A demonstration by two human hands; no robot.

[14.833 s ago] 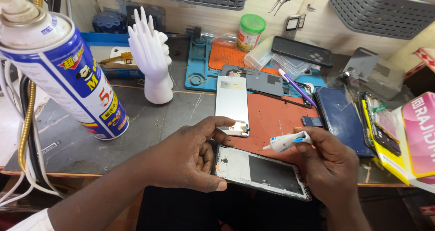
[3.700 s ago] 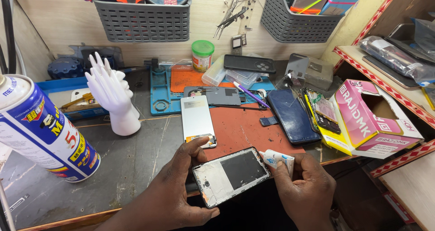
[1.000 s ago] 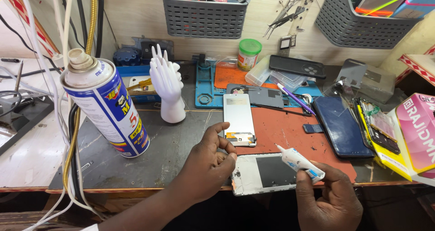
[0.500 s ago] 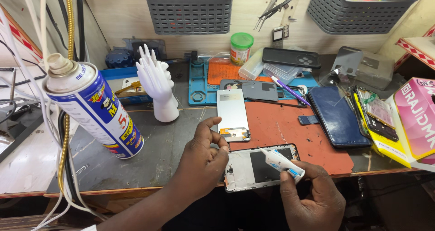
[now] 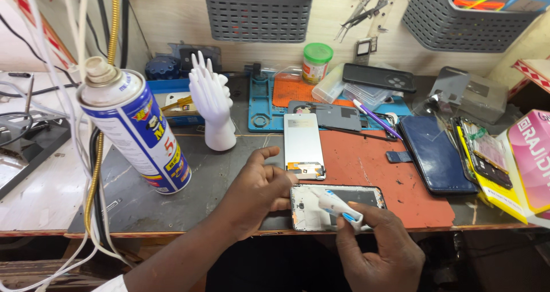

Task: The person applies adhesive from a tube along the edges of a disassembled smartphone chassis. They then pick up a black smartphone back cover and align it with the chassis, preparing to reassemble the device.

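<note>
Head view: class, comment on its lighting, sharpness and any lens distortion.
Head view: even, bright light with only soft shadows; the phone frame between the left hand and right hand is sharp, as is the glue tube; the close spray can looms large and leans, a wide-angle effect; mild sheen on the dark phone.

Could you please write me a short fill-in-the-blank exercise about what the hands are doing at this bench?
1. The right hand holds a small white ____ with a blue band.
2. The left hand steadies the phone frame at its ____ end.
3. The frame lies partly on an ____ mat.
4. The white model hand stands ____ behind the spray can.

Missing words: tube; left; orange; upright
</note>
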